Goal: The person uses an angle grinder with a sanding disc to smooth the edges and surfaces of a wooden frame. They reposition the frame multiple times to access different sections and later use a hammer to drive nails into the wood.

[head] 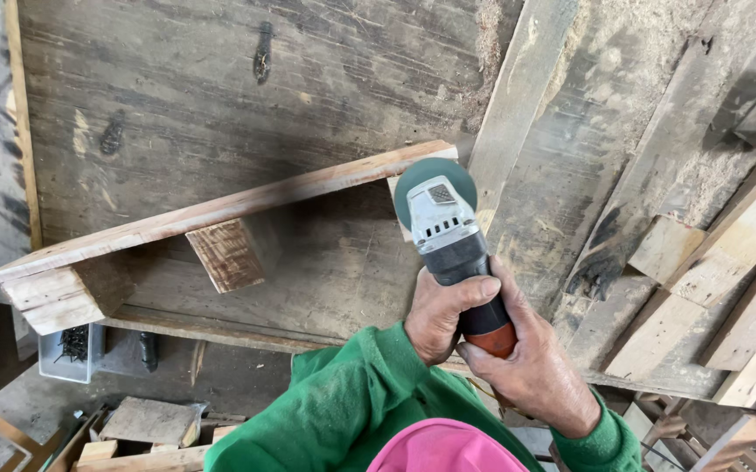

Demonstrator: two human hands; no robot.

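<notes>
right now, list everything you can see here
angle grinder: one, grey head, dark body, orange end, held against the right end of the plank
plank: one, pale wood, on edge across the bench, blocks under it
workbench: one, worn grey boards
loose boards: several, pale, stacked at right
tub of dark screws: one, clear, lower left
wood offcuts: a few, bottom left
left hand: grip on the grinder body, green sleeve
right hand: grip at the orange end

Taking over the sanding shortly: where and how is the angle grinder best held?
Grip the angle grinder by its narrow dark body and orange rear end, coming from behind, as the left hand and right hand do. The disc faces the plank, so keep fingers back.
</notes>
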